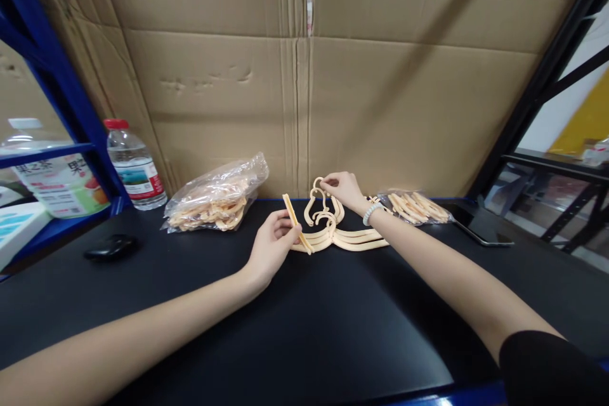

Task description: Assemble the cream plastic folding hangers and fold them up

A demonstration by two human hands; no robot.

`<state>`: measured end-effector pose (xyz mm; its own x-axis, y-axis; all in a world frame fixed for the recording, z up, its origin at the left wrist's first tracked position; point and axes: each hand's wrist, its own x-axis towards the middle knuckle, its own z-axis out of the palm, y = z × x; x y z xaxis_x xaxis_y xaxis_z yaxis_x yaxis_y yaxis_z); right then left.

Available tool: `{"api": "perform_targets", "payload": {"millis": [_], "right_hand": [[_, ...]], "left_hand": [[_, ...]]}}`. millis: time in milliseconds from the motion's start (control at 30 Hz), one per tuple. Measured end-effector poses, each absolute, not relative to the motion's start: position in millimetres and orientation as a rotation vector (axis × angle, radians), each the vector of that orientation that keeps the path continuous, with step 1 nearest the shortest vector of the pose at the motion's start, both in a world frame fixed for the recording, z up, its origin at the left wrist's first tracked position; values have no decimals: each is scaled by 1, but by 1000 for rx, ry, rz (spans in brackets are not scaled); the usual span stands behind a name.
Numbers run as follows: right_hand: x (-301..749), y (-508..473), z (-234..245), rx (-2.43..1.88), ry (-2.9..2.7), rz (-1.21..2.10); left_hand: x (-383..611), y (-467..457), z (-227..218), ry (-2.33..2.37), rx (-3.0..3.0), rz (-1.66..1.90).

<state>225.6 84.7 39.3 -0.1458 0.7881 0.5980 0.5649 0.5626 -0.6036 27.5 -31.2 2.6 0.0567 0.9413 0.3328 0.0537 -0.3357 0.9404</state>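
My left hand [276, 240] is closed around a cream plastic bar [295, 222], which looks like part of a hanger and is held tilted. Further back, my right hand [343, 188] pinches the hook of a cream clothes hanger [318, 183]; the wrist wears a pale bead bracelet [372, 212]. Between the hands lie several assembled hangers [356, 240], stacked flat with hooks pointing away from me. Behind them rest more hanger pieces [337, 210], partly hidden by my right hand.
A clear bag of cream pieces [214, 200] lies at the left, another bag [419, 206] at the right beside a phone [480, 228]. Left stand a red-capped water bottle [136, 168] and a black mouse [111, 247]. Cardboard [214, 95] walls the back of the black table [304, 330].
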Motion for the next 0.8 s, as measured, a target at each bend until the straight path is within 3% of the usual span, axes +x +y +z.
{"api": "perform_targets", "payload": {"millis": [267, 800], "right_hand": [[230, 82, 36, -1108, -1515, 222], [231, -49, 15, -837, -1575, 828]], "left_hand": [[33, -43, -1, 913, 1438, 1410], [42, -72, 5, 893, 1201, 1346]]}}
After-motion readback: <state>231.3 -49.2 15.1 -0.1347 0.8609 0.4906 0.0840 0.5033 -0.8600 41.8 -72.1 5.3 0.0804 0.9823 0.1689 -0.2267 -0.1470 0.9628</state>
